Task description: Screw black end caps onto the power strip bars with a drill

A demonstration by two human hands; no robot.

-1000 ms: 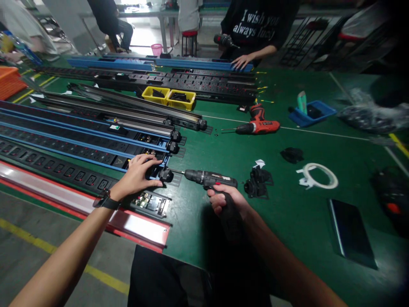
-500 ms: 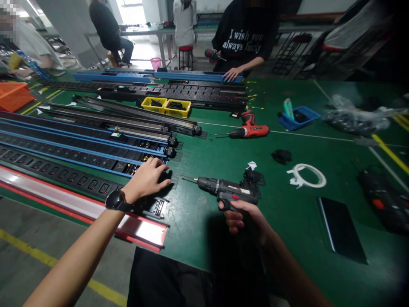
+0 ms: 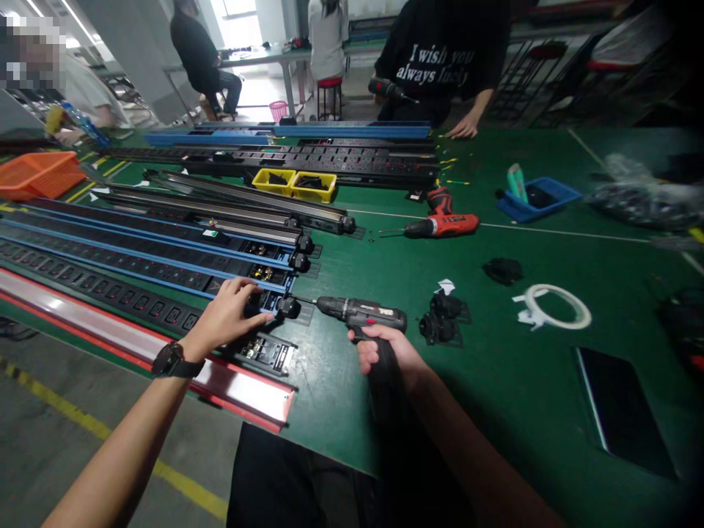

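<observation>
My right hand (image 3: 382,345) is wrapped round the grip of a black cordless drill (image 3: 363,314). Its long bit points left, with the tip close to a black round fitting (image 3: 289,306) on the end of a blue-edged power strip (image 3: 165,273). Whether the tip touches anything there, I cannot tell. My left hand (image 3: 228,317), a dark watch on its wrist, rests over that same end with thumb and fingers apart. Nearer to me lie a black strip of sockets (image 3: 132,296), its end uncovered, and a red-edged light channel (image 3: 242,385).
A red drill (image 3: 443,225) lies beyond my right hand. Yellow bins (image 3: 313,188) hold dark parts. Black fittings (image 3: 440,317), a tape roll (image 3: 558,306), a dark tablet (image 3: 624,411) and a blue tray (image 3: 542,202) are on the right. A co-worker (image 3: 440,66) stands opposite.
The black drill has moved left, its bit now by the strip's end fitting. My left hand has shifted slightly left along the strip. The co-worker's hand has left the blue bar.
</observation>
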